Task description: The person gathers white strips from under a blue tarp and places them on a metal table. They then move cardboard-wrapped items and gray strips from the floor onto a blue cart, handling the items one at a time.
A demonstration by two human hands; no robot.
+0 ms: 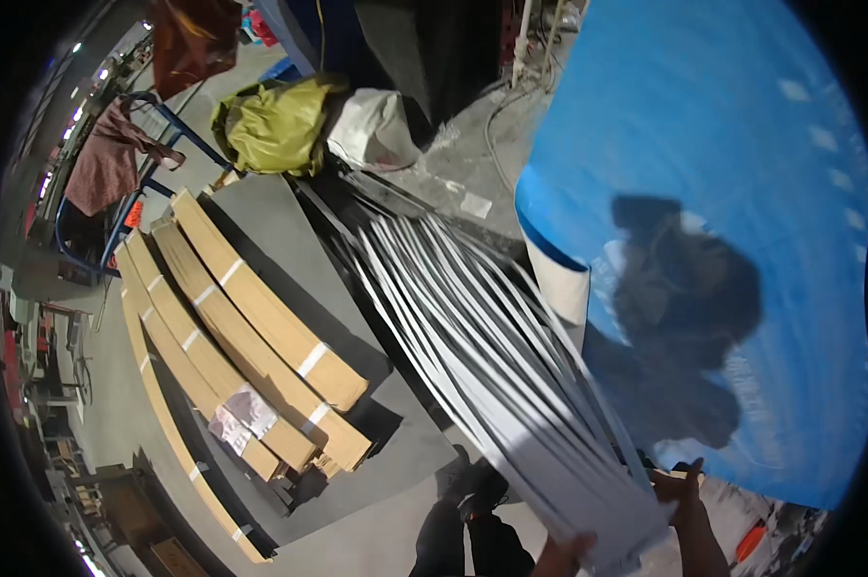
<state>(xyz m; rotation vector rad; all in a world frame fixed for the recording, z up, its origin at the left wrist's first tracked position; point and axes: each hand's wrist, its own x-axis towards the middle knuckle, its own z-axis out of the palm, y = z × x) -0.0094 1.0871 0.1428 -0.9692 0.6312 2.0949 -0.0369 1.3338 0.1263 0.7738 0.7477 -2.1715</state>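
the grey-white strips [549,471] have their near end between my two hands and run away up and to the left of my grip. my left hand [564,556] is against the left side of that end, my right hand [682,495] against the right; fingers on both are partly hidden, so i cannot tell how far they are closed or how firmly they hold.

the strips look thin, long and smooth: each one probably light and whippy, the whole lot heavy and apt to slide over itself. beyond my grip they splay, so i judge it best to cup the stack from both sides and below; a hard bend could crease them. tan bundles [272,315] lie well left of my grip, the blue sheet [703,115] near my right hand.
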